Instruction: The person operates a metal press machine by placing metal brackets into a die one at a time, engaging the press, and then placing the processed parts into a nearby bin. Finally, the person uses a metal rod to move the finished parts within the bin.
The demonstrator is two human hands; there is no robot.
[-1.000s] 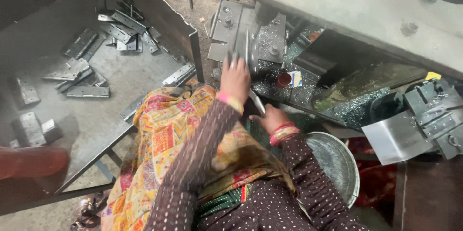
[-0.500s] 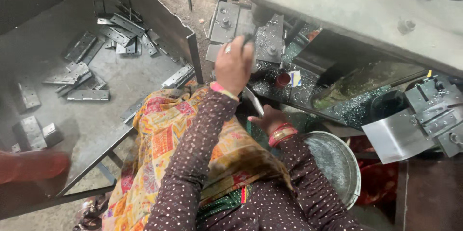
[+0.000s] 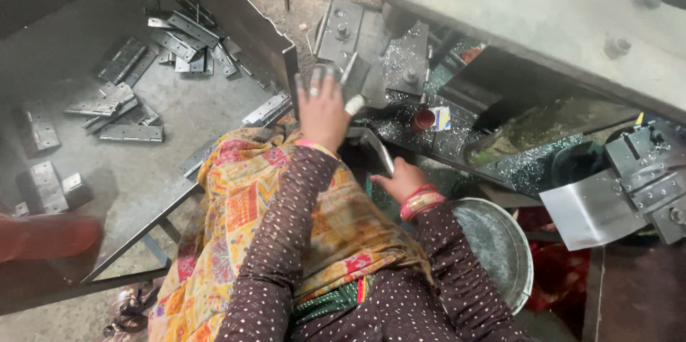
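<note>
From the head camera, the left hand (image 3: 323, 110) reaches up to the press bed (image 3: 371, 52), fingers closed round a small metal piece (image 3: 321, 74) (seemingly to seat it there). Below the bed, the right hand (image 3: 400, 179) grips a metal lever (image 3: 379, 150). Left of the bed, a steel tray (image 3: 171, 135) holds scattered hinges (image 3: 132, 132); a round pan (image 3: 504, 249) sits lower right.

head view | worn on the head | faces steeply down | close over lap and press bed (image 3: 371, 49)
</note>
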